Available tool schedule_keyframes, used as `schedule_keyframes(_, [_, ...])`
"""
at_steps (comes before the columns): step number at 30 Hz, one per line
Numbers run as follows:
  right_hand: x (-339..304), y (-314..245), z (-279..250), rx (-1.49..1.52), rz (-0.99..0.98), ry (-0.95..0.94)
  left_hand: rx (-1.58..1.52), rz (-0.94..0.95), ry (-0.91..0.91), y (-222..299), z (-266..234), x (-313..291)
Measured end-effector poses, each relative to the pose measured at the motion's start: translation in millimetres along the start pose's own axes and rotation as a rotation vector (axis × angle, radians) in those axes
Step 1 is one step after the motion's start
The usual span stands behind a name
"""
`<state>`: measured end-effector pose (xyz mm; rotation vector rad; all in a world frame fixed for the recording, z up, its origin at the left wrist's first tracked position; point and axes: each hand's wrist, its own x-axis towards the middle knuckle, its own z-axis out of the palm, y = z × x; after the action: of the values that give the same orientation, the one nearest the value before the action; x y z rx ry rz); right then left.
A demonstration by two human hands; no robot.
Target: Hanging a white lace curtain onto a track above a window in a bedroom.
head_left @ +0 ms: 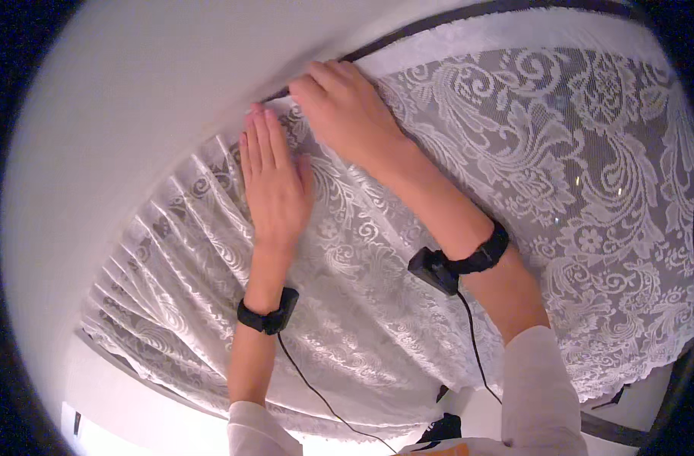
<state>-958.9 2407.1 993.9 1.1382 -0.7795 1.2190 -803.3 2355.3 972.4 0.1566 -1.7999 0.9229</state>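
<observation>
A white lace curtain [408,319] with a floral scroll pattern spreads across the view, its plain top band lying along a dark strip [423,29]. My left hand [280,186] rests flat against the lace with straight fingers, their tips close to the top edge. Beside it on the right, my right hand [343,106] bends its fingers over the curtain's top edge and the dark strip, gripping the edge; the fingertips are partly hidden. Gathered folds fan out left of my left hand, while the lace right of my right hand lies smoother.
A plain pale wall [119,99] runs along the far left side. Black wrist straps with small boxes [434,271] are on both my wrists, with thin cables [316,395] trailing down. A dark bar [613,429] shows below the curtain at lower right.
</observation>
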Motion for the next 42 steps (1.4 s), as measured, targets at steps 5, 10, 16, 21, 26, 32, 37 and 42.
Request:
schedule_keyframes(5, [1.7, -1.4, 1.6, -0.075, -0.014, -0.042, 0.19, -0.023, -0.091, 6.4, 0.9, 0.2])
schedule_keyframes(10, [5.7, -6.9, 10.2, -0.245, 0.042, -0.084, 0.161, -0.069, -0.079, 11.6, -1.0, 2.5])
schedule_keyframes(16, [12.2, -11.5, 18.1, -0.253, 0.119, -0.109, 0.254, -0.07, -0.127, 12.8, -9.3, 7.1])
schedule_keyframes(21, [12.3, -12.0, 19.6, -0.359, 0.085, -0.124, 0.445, -0.017, -0.141, 9.7, -7.6, 11.9])
schedule_keyframes(26, [8.5, -10.2, -2.0, -0.382, -0.009, -0.025, 0.436, -0.019, -0.149, 12.4, -9.1, 18.9])
schedule_keyframes(32, [22.4, -1.8, -38.2, -0.491, -0.12, -0.323, 0.121, 0.046, -0.066, 3.4, 7.2, 19.9])
schedule_keyframes(37, [22.1, -2.4, -34.5, -0.488, -0.06, -0.305, -0.015, 0.125, -0.059, 1.7, 17.3, 39.5])
schedule_keyframes(42, [25.5, -4.2, -29.4, -0.502, -0.017, -0.292, 0.06, 0.132, -0.093, -1.3, 35.1, 38.7])
